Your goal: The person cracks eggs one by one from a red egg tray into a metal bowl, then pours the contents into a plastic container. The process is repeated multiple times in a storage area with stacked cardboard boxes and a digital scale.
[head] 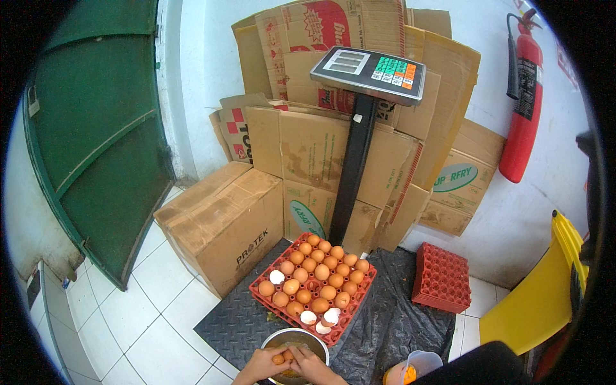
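Observation:
Over a metal bowl (321,342) at the bottom of the view, my left hand (260,366) and my right hand (310,365) meet at the fingertips. Between them they grip a brown egg (278,359), which shows as two rounded parts; whether it is split cannot be made out. Yellowish liquid lies in the bowl, partly hidden by my hands. Just beyond stands a red plastic egg tray (353,315) with several brown eggs (322,272). Broken, empty eggshells (331,316) sit in its near corner, and another white-lined shell (276,277) is at its left side.
The tray rests on a platform scale (231,317) with a black post (353,168). Black plastic sheeting (390,298) covers its right part. Stacked red trays (440,279), a plastic jug (423,365) and a yellow bin (529,308) are right; a carton (226,221) stands left.

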`<state>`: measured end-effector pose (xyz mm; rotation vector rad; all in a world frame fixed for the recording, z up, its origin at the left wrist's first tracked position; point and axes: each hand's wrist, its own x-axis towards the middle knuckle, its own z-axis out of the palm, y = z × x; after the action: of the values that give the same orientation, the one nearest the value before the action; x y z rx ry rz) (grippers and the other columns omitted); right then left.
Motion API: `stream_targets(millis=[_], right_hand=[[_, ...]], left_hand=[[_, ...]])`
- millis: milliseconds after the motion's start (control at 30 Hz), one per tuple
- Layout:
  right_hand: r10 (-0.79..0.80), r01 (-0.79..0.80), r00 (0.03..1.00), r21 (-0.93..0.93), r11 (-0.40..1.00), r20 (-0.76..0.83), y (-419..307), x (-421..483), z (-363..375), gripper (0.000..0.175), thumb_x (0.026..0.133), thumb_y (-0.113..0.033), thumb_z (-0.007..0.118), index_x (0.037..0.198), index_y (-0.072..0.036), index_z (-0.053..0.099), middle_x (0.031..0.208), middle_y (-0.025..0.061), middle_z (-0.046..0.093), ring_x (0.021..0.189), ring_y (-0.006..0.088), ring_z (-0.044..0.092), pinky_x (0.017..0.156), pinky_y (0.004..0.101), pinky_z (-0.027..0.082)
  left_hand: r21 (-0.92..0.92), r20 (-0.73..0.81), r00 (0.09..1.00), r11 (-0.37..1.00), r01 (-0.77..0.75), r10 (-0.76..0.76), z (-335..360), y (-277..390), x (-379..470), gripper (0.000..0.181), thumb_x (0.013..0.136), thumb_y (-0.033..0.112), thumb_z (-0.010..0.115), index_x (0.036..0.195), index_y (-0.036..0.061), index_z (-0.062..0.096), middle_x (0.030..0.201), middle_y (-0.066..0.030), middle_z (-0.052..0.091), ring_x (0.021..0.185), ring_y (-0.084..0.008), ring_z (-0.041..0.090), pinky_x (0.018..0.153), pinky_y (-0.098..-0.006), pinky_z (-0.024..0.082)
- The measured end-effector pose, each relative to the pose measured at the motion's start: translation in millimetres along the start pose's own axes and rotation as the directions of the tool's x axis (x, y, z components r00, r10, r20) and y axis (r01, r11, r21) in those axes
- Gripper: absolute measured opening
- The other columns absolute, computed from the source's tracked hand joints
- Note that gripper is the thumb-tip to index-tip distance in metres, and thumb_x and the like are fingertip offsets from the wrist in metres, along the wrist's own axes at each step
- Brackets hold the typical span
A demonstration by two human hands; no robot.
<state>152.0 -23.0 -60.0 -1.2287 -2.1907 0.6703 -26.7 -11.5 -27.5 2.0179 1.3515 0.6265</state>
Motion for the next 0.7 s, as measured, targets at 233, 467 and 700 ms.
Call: stream_targets(millis=[233, 467, 700], right_hand=[[-0.116, 0.115, 0.993, -0.097, 0.989, -0.007, 3, 4, -4, 0.051, 0.079, -0.011, 0.061, 0.125, 0.006, 0.044, 0.109, 0.028, 0.055, 0.099, 0.0413, 0.058, 0.087, 0.0419, 0.049], [-0.194, 0.193, 0.981, 0.046, 0.98, 0.024, 0, 8, -35, 0.059, 0.078, -0.003, 0.058, 0.133, 0.003, 0.037, 0.127, 0.0268, 0.046, 0.117, 0.038, 0.048, 0.099, 0.0402, 0.041], [-0.244, 0.239, 0.968, 0.095, 0.966, 0.055, -22, 21, -83, 0.06, 0.079, 0.001, 0.054, 0.136, 0.0, 0.036, 0.133, 0.0246, 0.04, 0.123, 0.0359, 0.043, 0.103, 0.0386, 0.038]], left_hand=[[-0.068, -0.07, 0.993, 0.993, -0.095, 0.09, 0, -2, 1, 0.046, 0.069, 0.026, 0.074, 0.11, 0.0061, 0.064, 0.094, -0.0174, 0.067, 0.084, -0.0318, 0.067, 0.075, -0.0359, 0.055], [-0.034, -0.118, 0.955, 0.96, -0.279, 0.274, -15, -3, 6, 0.046, 0.072, 0.021, 0.072, 0.115, 0.0078, 0.062, 0.107, -0.0135, 0.065, 0.092, -0.0298, 0.065, 0.08, -0.0348, 0.054], [0.203, -0.051, 0.896, 0.883, -0.423, 0.441, -54, 27, 13, 0.044, 0.074, 0.018, 0.069, 0.117, 0.0107, 0.061, 0.113, -0.007, 0.063, 0.094, -0.0248, 0.063, 0.08, -0.0326, 0.053]])
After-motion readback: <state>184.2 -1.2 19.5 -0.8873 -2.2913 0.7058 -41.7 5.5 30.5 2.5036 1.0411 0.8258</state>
